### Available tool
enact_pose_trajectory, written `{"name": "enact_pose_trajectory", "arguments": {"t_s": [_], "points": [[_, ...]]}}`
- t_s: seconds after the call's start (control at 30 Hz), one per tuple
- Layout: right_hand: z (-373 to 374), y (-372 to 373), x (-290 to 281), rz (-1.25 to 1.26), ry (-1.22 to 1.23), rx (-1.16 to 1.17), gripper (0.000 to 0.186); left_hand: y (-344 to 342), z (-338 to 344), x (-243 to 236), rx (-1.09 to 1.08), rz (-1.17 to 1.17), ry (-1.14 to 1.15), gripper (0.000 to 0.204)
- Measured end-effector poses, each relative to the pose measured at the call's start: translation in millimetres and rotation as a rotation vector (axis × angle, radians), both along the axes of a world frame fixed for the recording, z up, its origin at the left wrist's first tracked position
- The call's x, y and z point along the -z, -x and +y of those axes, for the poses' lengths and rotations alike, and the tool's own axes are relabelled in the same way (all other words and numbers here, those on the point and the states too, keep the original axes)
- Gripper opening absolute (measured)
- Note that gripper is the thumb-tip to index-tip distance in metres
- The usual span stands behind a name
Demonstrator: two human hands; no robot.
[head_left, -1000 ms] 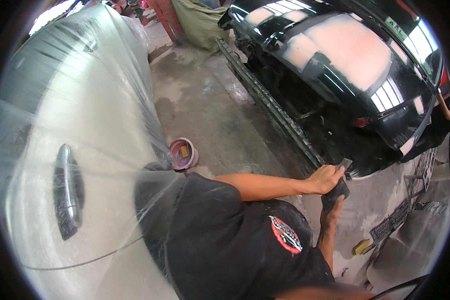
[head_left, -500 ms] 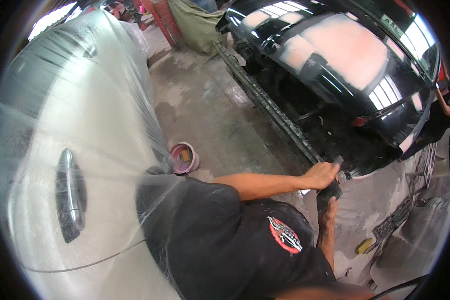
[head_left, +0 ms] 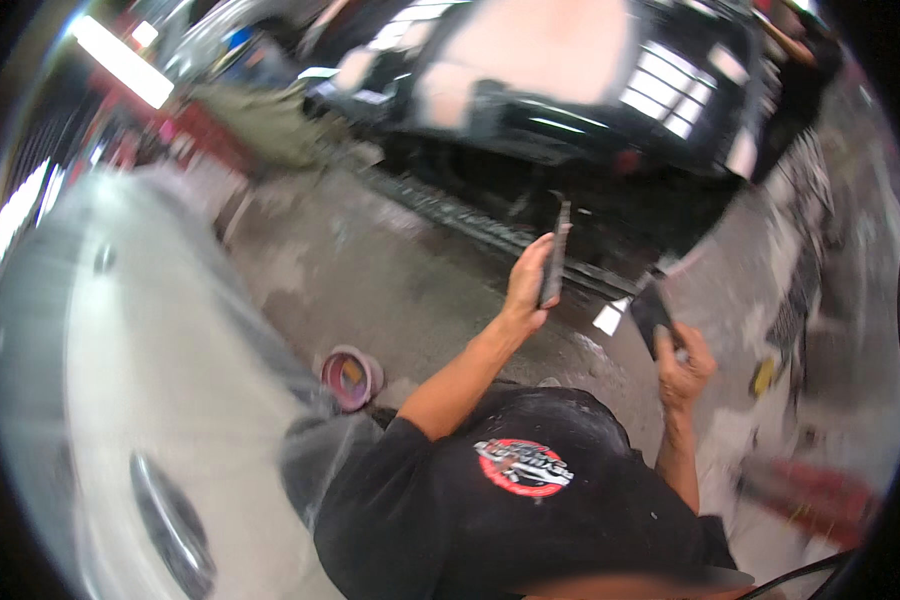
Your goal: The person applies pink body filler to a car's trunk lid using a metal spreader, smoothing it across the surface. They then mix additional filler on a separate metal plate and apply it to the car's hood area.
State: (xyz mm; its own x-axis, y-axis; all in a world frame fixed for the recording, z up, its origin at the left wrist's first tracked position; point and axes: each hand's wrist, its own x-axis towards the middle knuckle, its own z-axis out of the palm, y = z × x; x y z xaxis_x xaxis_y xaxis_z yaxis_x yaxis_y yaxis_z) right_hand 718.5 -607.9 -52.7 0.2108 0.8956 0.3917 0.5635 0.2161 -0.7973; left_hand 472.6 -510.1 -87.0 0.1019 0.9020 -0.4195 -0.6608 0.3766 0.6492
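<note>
My left hand (head_left: 528, 280) is closed on a long, narrow grey-metal strip (head_left: 555, 265), held nearly upright in front of the black car (head_left: 530, 135). To its right and a little lower, my right hand (head_left: 682, 360) grips a dark flat pad (head_left: 648, 310) with its thumb along the near face. The two held objects are apart. Beyond them is the black car panel with pale pinkish primed patches (head_left: 520, 50) and a dark open lower front with a long rail (head_left: 450, 220) along it. The view is blurred, so the exact kind of each held item is unclear.
A plastic-covered pale car (head_left: 120, 330) stands close on my left. A pink bucket (head_left: 352, 378) with a yellow item inside sits on the concrete floor. Another person in dark clothes (head_left: 800, 80) is by the black car. A yellow object (head_left: 765, 375) and grille-like parts lie at right.
My hands were together at the right; now they are apart, the left raised and moved leftward with the strip, the right holding the pad. The view has swung toward the black car.
</note>
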Motion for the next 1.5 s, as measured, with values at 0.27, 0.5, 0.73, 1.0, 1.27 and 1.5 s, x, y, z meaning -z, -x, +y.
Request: {"name": "enact_pose_trajectory", "arguments": {"t_s": [0.27,0.5,0.73,1.0,1.27,1.5], "points": [[-2.0,72.6,-17.6,-0.194,-0.352,-0.37,0.064,-51.7,-27.5,-19.6,0.462,0.153,-0.192,0.065],[-23.4,65.8,-14.2,-0.403,-0.169,-0.65,0.075,-37.6,-15.8,-26.0,0.57,-0.473,-0.264,0.058],[-18.7,81.4,-17.6,0.025,-0.152,-0.532,0.063,-47.6,-25.8,-26.7,0.512,-0.455,-0.25,0.06],[2.3,90.9,-2.8,0.13,-0.071,-0.175,0.058,-51.8,-52.8,-11.0,0.368,-0.061,-0.36,0.048],[-15.6,83.6,-8.7,-0.16,-0.108,-0.608,0.07,-22.4,-28.6,-39.2,0.299,-0.365,-0.321,0.066],[7.5,103.5,-10.6,0.102,-0.193,-0.273,0.061,-38.3,-44.0,-37.3,0.341,-0.066,-0.409,0.058]]}}
